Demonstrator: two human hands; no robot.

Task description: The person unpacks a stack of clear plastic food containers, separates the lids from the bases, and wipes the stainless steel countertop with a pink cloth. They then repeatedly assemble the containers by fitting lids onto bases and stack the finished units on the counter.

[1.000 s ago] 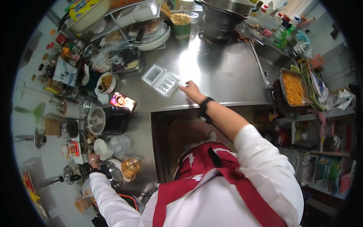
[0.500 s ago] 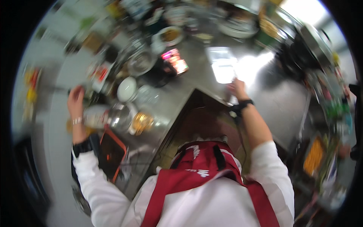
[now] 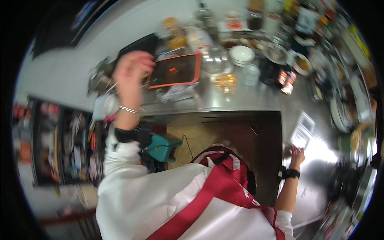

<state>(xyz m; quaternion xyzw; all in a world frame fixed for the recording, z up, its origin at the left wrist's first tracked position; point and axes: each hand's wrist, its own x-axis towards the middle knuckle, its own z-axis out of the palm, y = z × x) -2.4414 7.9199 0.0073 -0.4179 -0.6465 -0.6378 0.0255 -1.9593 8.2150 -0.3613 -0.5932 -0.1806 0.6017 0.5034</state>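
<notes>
My left hand (image 3: 132, 68) is raised at the left end of the counter, beside an orange-rimmed dark tray (image 3: 174, 71). Its fingers are bent but smeared by motion, so whether they hold anything is unclear. At the right, my right hand (image 3: 297, 155) has its fingers at the near edge of a shiny clear-looking tray (image 3: 303, 130), apparently gripping it. Strong glare lies on the steel beside that tray. A crumpled clear plastic bag (image 3: 179, 93) lies in front of the orange-rimmed tray.
Along the steel counter (image 3: 236, 103) stand a golden-lidded jar (image 3: 226, 82), white bowls (image 3: 242, 55), a metal strainer (image 3: 275, 53), a lit phone (image 3: 287, 81) and a bowl of food (image 3: 302, 64). Below are a teal stool (image 3: 163, 147) and a crowded shelf (image 3: 60, 140).
My view has swung to the left, so the counter appears turned. My left hand has moved from near the bottles to beside the orange-rimmed tray. My right hand stays at the shiny tray's edge.
</notes>
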